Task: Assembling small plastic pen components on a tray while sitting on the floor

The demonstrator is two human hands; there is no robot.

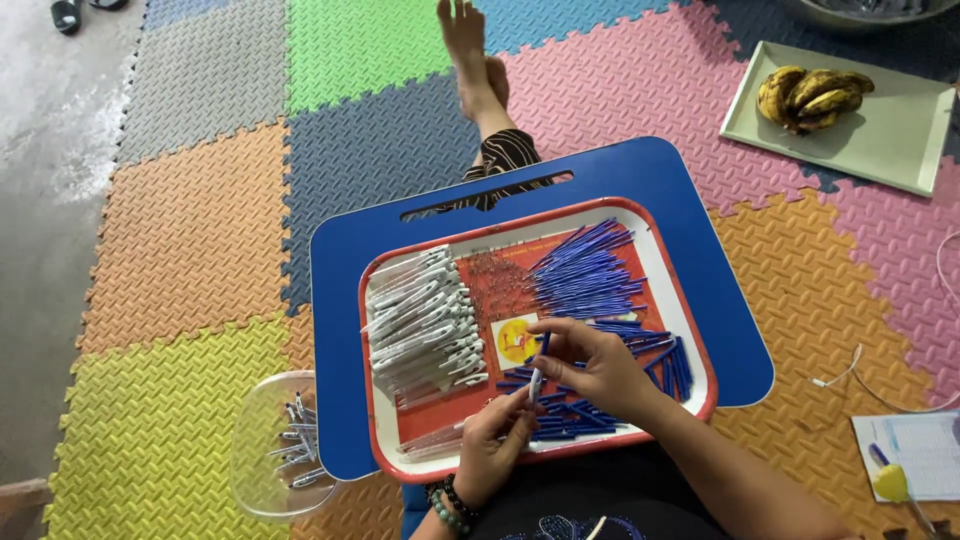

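Head view, left to right: a clear bowl (262, 450) of finished pens beside the blue lap desk (345, 300); white pen barrels (425, 325) stacked in the red-rimmed tray (375, 400); left hand (492, 445) pinching a pen (539, 368) at its lower end, long axis near upright, tip up; right hand (598, 365) gripping its upper blue part; blue refills (588, 272) beyond.

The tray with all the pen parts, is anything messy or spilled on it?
Nothing has spilled. On the tray, white barrels and blue refills lie in neat groups. Only the blue pieces near the right hand are scattered. The left hand holds a pen.
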